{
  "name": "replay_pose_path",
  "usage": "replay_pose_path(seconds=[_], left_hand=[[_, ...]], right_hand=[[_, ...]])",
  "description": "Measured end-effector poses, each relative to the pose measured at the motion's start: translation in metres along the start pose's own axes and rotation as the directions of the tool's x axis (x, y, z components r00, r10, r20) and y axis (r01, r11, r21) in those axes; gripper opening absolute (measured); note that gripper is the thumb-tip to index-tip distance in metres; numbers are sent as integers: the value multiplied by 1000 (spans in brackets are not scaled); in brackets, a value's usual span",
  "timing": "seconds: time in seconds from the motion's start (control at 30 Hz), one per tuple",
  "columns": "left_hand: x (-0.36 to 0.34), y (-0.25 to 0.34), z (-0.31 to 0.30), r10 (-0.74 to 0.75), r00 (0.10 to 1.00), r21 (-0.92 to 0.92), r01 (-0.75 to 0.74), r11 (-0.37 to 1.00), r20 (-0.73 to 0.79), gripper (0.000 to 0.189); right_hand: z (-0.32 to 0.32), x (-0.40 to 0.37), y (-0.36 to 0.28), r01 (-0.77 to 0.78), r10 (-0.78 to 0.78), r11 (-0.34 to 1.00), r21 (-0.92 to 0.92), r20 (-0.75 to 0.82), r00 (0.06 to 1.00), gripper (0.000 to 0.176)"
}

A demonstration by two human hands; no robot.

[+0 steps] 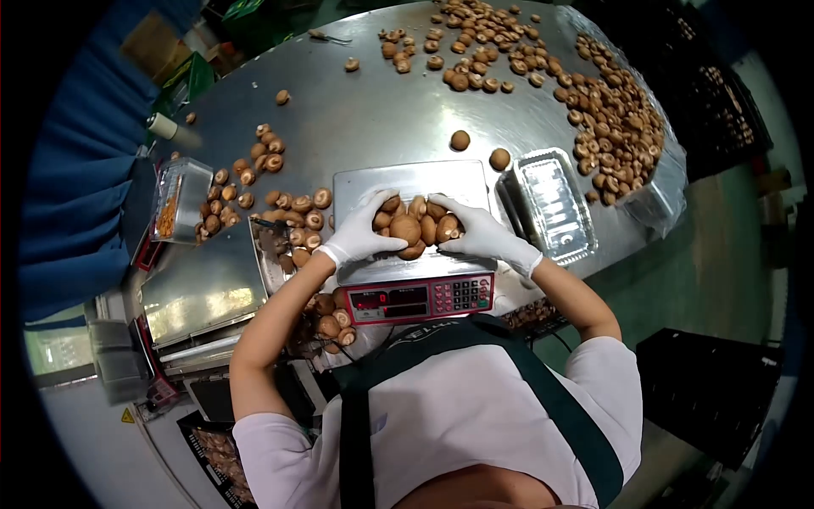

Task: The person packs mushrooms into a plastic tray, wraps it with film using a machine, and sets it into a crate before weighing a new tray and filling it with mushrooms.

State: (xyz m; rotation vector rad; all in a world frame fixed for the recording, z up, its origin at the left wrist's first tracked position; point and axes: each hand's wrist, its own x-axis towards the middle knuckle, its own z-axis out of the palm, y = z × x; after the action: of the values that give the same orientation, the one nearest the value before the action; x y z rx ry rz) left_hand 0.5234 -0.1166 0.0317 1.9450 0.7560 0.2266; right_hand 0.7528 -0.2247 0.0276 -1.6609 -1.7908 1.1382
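Note:
My left hand (360,235) and my right hand (486,233), both in white gloves, cup a cluster of brown mushrooms (406,230) from either side. The fingers wrap round the outer caps, pressing the bunch together. Beneath them is the metal pan of a scale (409,176), whose red-framed panel (424,299) faces me with a red 0 on its display. Two single mushrooms (459,140) lie just beyond the pan. To the right of my right hand is a clear plastic tray (555,206). Loose mushrooms (298,219) are heaped beside my left hand.
A large pile of mushrooms (619,127) fills the table's right side on plastic sheeting. More mushrooms (475,42) are spread along the back, near a small tool (329,37). Another clear tray (182,199) stands at the left. Dark crates (712,390) are on the floor at right.

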Motion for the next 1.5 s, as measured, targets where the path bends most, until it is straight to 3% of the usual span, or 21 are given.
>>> replay_pose_path(seconds=[0.07,0.13,0.2,0.27,0.37,0.53,0.57,0.63,0.73,0.77,0.8,0.87,1.0,1.1,1.23,1.33,1.5], left_hand=[[-3,1,6,21,999,253,-14,967,-24,85],[-9,2,7,13,998,309,4,951,-53,81],[-17,12,6,-39,991,461,96,882,-130,78],[-25,13,6,0,988,519,82,851,-156,78],[-35,25,-1,-161,974,534,221,816,-157,74],[-50,7,-13,-117,959,379,213,901,-259,64],[-52,-1,-14,-122,939,171,184,968,-322,60],[-57,-7,-13,-218,867,-218,131,967,-448,49],[-57,-54,-14,-289,672,-171,238,956,-681,38],[-55,-56,-17,-402,604,-233,342,911,-688,37],[-53,-68,-21,-402,601,-231,343,910,-691,37],[-46,-106,-32,-324,555,101,602,792,-767,41],[-21,-121,-49,-432,443,163,822,546,-785,41],[-7,-130,-65,-421,391,167,863,476,-819,37],[11,-139,-88,-528,450,278,884,375,-720,25],[26,-142,-93,-592,416,345,909,235,-691,22],[25,-158,-103,-549,441,380,896,229,-710,21]], right_hand=[[4,-6,6,67,-70,995,-78,-41,997,74],[5,-10,-5,14,-44,969,-246,-116,992,70],[9,-11,-4,34,-72,966,-256,-141,987,67],[15,-9,1,39,-178,856,-516,-222,959,69],[15,-9,4,52,-168,884,-464,-213,963,67],[2,-27,-3,36,-153,944,-329,-336,929,61],[0,-29,0,79,-194,950,-302,-374,907,59],[-2,-37,2,22,-119,974,-227,-427,897,55],[-1,-40,14,-32,-77,979,-203,-507,858,50],[0,-40,19,-27,-77,982,-185,-528,845,47],[0,-39,20,-23,-79,983,-183,-528,846,47],[-1,-39,22,-30,-63,984,-176,-499,864,44],[-3,-35,17,25,-114,982,-186,-481,869,39],[-5,-35,17,24,-115,982,-186,-497,860,36],[-5,-37,19,1,-88,986,-165,-517,852,34],[-4,-39,22,-8,-83,986,-169,-522,849,33],[-6,-44,19,5,-79,990,-139,-537,840,34]])
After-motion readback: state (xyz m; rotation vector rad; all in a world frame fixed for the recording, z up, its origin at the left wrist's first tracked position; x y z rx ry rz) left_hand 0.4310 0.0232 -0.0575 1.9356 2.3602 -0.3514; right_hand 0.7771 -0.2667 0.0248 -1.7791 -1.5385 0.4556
